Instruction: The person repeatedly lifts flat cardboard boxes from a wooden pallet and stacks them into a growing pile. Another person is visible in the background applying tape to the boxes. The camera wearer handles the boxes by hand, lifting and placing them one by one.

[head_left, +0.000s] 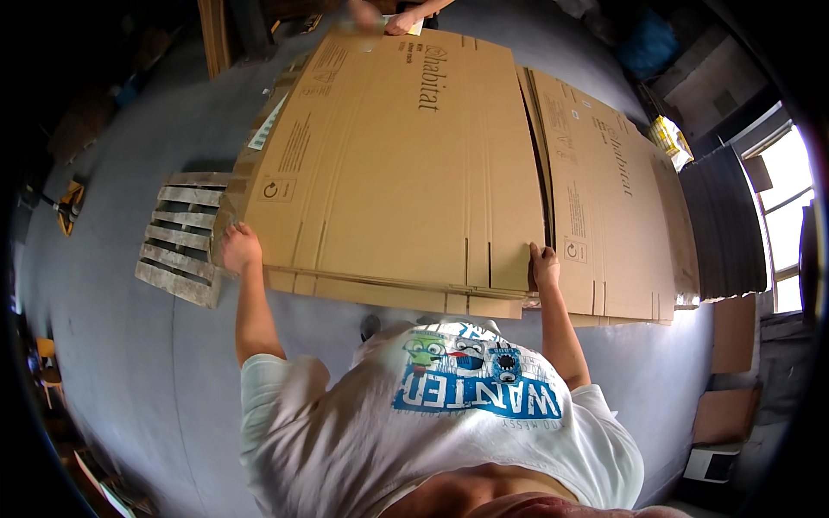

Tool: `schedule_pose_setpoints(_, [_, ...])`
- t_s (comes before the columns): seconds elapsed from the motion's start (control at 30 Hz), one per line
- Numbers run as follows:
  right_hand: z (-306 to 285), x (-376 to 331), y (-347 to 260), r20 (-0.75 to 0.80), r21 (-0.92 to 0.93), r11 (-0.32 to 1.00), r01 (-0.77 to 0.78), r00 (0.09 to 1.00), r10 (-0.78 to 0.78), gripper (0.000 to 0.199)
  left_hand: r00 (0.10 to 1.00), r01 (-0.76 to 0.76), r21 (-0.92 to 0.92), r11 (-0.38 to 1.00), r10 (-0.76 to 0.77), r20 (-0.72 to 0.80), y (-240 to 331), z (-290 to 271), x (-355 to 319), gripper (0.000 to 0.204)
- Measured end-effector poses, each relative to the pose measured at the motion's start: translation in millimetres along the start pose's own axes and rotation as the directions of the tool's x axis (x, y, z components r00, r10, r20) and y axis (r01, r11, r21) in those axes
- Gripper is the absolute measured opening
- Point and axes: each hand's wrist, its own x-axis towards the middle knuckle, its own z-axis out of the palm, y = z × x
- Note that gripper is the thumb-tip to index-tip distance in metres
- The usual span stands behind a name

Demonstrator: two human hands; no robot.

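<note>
A large flattened brown cardboard box (397, 155) lies on top of a stack of similar sheets in front of me. My left hand (241, 249) grips its near left corner. My right hand (545, 266) grips its near right edge, fingers curled over the top. At the far end another person's hands (384, 19) hold the same sheet's opposite edge. A second stack of flattened cardboard (617, 198) lies beside it on the right, touching it.
A wooden pallet (181, 237) sticks out from under the stack on the left. Grey concrete floor (112, 345) lies around. Dark corrugated sheeting (725, 224) and more cardboard (730, 371) stand at the right near a window.
</note>
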Motion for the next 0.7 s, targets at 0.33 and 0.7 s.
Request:
schedule_pose_setpoints(0.33, [-0.2, -4.2, -1.1, -0.010, 0.026, 1.000, -0.010, 1.000, 0.010, 0.054, 1.000, -0.013, -0.003, 1.000, 0.013, -0.020, 3.2, -4.4, 1.0, 0.035])
schedule_pose_setpoints(0.7, [-3.7, -8.6, -13.2, 0.018, -0.022, 0.999, -0.030, 0.999, 0.030, 0.056, 0.999, -0.029, 0.003, 1.000, 0.029, -0.030, -2.5, -0.2, 2.7, 0.037])
